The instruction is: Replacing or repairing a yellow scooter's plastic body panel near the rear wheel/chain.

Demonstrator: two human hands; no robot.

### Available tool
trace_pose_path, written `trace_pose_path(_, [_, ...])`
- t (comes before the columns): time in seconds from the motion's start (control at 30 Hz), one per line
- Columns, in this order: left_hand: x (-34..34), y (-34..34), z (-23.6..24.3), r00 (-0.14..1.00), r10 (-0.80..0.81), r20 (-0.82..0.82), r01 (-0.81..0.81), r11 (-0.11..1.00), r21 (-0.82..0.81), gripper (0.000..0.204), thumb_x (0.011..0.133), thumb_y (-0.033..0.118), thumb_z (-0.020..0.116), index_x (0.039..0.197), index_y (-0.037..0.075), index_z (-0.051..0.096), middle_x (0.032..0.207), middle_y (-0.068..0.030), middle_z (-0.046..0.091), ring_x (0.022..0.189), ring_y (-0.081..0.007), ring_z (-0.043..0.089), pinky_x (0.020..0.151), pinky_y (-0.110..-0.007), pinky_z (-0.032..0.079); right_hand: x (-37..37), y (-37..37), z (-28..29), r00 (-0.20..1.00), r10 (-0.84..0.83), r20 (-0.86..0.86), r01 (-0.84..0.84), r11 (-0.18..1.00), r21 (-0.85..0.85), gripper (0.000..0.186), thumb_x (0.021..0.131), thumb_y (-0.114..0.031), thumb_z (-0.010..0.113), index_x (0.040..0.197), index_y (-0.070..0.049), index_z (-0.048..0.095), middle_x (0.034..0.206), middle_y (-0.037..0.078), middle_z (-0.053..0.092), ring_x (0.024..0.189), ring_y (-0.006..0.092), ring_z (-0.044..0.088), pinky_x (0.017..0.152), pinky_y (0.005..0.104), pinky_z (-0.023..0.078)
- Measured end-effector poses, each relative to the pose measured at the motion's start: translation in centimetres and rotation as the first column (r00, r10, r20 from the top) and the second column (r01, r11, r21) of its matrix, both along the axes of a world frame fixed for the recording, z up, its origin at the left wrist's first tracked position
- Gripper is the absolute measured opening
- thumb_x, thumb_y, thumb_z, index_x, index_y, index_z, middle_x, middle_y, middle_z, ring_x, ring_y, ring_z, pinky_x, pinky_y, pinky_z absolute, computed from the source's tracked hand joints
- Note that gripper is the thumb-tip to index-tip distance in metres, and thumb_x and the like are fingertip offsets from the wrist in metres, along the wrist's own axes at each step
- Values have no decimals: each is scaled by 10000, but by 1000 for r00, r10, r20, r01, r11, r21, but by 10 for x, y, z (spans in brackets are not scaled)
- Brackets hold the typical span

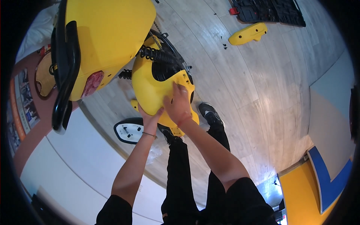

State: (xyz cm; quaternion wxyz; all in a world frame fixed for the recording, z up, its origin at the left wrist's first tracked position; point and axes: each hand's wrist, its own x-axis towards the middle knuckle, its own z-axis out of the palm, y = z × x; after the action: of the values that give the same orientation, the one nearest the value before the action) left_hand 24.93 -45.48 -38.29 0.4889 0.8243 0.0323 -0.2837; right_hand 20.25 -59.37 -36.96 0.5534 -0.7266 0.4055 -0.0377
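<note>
Below the tail of a yellow scooter (pixel 108 33) is a curved yellow fender (pixel 150 88), fitted around the black rear wheel (pixel 161 71). My left hand (pixel 150 119) grips the fender's lower left edge, thumb on top and the other fingers partly hidden. My right hand (pixel 177 105) holds the fender's right part, its fingers reaching over the surface towards a row of small holes. A black coil-spring shock absorber (pixel 159 55) runs above the fender.
On the floor at upper right lie a yellow cover piece (pixel 248 34), several small dark screws (pixel 225 46) and an unfolded black tool case (pixel 262 11). A white part with a black rim (pixel 129 131) rests left of my feet. A black grab rail (pixel 67 75) juts from the scooter.
</note>
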Motion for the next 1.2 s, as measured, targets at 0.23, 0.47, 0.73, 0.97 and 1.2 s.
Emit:
trace_pose_path(0.23, [-7,-8,15,985,99,-140,-91,994,63,1049,688,67,798,1430,39,57,1339,-140,354,1226,-236,383,1017,-338,362,-138,34,-35,913,37,-406,1,996,94,547,797,-199,623,1264,40,467,1229,260,488,1146,393,466,977,408,384])
trace_pose_path(0.47, [7,-2,32,987,19,-159,2,992,127,998,734,175,787,1440,84,87,1349,-119,351,1260,-244,371,1018,-370,372,-120,44,-45,919,-105,-381,229,927,296,867,781,-517,630,1328,104,370,1293,305,430,1271,396,380,1051,380,326])
trace_pose_path(0.73, [56,-49,42,980,50,-193,-23,990,141,920,764,339,744,1418,22,181,1376,-176,353,1248,-258,402,999,-326,377,-139,40,-139,849,-158,-504,466,674,573,1011,684,-710,619,1218,139,495,1263,287,497,1182,346,497,997,352,379])
trace_pose_path(0.97, [134,-70,24,983,-97,-158,142,942,305,896,705,304,758,1373,-24,258,1298,-189,427,1143,-263,493,907,-333,444,-114,43,-79,864,-260,-431,485,659,574,784,781,-591,615,1081,132,581,955,203,651,887,218,627,804,304,467])
trace_pose_path(1.2, [117,-57,33,989,-141,-31,144,959,243,811,730,252,720,1356,-33,290,1268,-188,441,1129,-268,492,910,-328,435,-117,36,-66,873,-228,-430,444,737,510,654,799,-534,627,1031,77,613,929,199,653,844,251,643,772,318,491])
